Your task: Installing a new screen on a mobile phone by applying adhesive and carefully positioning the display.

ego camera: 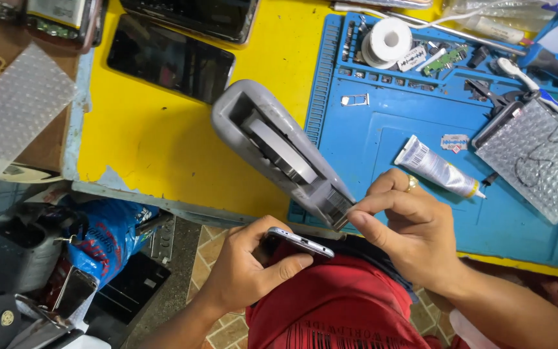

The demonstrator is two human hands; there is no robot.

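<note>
Hands first: left hand [243,268] grips one phone [301,242] edge-on above the lap; right hand [408,223] pinches tape at the mouth of one grey dispenser [279,152]. Beyond, a blue mat [382,123] holds one white-and-yellow tube [439,168], one white tape roll [387,40] and one bubble-wrap pouch [537,158]. One dark screen [169,58] lies on the yellow table [156,142].
</note>
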